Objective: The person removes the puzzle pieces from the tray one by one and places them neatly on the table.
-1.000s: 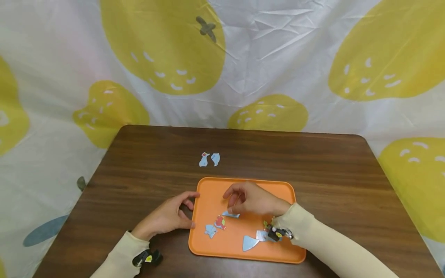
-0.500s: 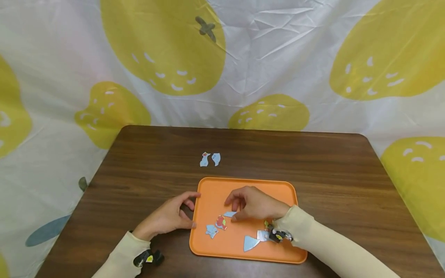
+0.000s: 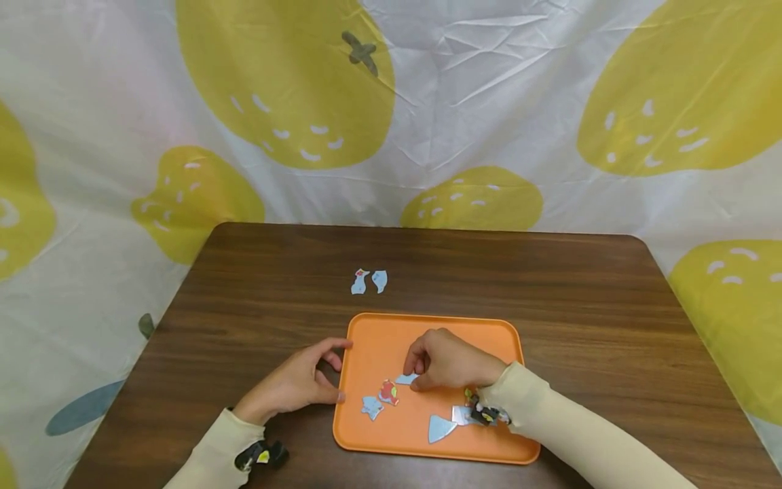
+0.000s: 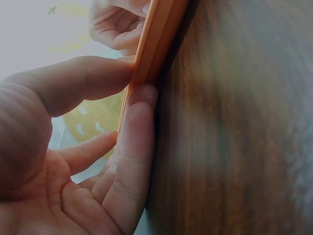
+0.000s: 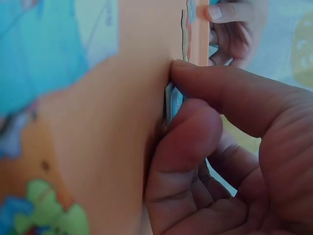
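Note:
My left hand [image 3: 293, 384] holds the left rim of an orange tray [image 3: 385, 339], with thumb and fingers apart along it; the left wrist view shows the thumb [image 4: 98, 78] against the rim. Above the tray's middle, my right hand [image 3: 458, 360] pinches a flat light-blue puzzle piece [image 3: 406, 379]. Its thumb and forefinger sit at the piece's edges, and part of the piece [image 5: 174, 102] shows between them in the right wrist view. A red-patterned puzzle piece [image 3: 387, 392] and a star-like blue one [image 3: 371, 407] lie to the left of the right hand.
A triangular blue piece [image 3: 440, 428] and a rectangular one [image 3: 461, 415] lie at the tray's front, partly under the right wrist. Two pieces, one with red [image 3: 359, 282] and one plain [image 3: 379, 281], lie beyond the tray on the brown table [image 3: 275, 292].
My right hand has moved down and a little right, its thumb and fingertips closing at the blue piece, which has shifted slightly right. The left hand stays on the rim.

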Tool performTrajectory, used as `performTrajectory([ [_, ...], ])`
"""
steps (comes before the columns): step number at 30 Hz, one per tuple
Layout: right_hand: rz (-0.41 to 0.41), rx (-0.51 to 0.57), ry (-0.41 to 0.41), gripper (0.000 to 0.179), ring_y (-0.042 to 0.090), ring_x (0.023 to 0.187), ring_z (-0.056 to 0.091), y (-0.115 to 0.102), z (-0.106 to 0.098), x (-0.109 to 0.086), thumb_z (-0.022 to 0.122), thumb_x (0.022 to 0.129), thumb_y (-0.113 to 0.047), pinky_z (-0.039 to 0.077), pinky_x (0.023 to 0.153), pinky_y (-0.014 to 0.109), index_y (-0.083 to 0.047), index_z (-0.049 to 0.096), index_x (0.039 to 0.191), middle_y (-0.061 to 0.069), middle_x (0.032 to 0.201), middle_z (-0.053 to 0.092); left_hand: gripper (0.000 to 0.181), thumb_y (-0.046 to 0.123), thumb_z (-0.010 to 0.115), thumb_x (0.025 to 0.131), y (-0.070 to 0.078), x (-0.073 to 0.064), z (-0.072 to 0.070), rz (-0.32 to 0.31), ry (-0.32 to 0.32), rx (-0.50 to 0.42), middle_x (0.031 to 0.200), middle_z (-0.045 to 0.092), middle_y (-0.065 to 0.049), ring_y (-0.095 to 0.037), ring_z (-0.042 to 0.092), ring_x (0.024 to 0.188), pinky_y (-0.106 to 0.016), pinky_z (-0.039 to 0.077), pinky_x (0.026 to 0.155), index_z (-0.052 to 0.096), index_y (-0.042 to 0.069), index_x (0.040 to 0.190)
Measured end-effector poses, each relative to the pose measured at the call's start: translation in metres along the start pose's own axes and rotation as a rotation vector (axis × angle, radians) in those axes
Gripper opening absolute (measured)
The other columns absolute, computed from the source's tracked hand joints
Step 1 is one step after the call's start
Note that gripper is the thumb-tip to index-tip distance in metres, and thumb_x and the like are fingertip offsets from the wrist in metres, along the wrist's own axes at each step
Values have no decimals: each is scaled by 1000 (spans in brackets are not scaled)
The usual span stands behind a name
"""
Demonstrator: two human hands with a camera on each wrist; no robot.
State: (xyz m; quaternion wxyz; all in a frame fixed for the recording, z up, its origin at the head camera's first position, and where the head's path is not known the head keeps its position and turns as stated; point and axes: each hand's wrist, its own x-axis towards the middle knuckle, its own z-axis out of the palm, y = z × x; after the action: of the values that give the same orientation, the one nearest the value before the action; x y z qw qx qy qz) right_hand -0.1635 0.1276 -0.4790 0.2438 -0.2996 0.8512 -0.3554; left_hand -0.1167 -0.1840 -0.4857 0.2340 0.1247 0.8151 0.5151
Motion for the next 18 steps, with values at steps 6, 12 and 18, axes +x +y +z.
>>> performTrajectory([
  [6, -60, 3, -1, 20, 7, 75, 55, 2, -2, -1, 90, 79, -8, 48, 69, 22, -21, 76, 84, -7, 79, 64, 84, 3, 89, 78, -1, 0, 0, 4, -2, -14, 115, 59, -16, -21, 76, 74, -27, 58, 69, 50, 12, 152],
  [12, -101, 88, -42, 19, 7, 68, 56, 6, -6, -3, 87, 84, -6, 47, 63, 21, -20, 76, 91, -6, 74, 62, 85, 3, 89, 78, -2, -1, 0, 1, -7, -22, 115, 58, -17, -21, 75, 73, -27, 58, 69, 50, 12, 153],
  [18, -130, 111, -14, 23, 4, 67, 56, 7, -12, -2, 79, 88, -1, 47, 63, 19, -20, 77, 101, -4, 75, 65, 84, 3, 89, 79, 0, 0, 0, -4, -10, -23, 115, 58, -16, -20, 75, 73, -27, 57, 68, 49, 11, 153],
])
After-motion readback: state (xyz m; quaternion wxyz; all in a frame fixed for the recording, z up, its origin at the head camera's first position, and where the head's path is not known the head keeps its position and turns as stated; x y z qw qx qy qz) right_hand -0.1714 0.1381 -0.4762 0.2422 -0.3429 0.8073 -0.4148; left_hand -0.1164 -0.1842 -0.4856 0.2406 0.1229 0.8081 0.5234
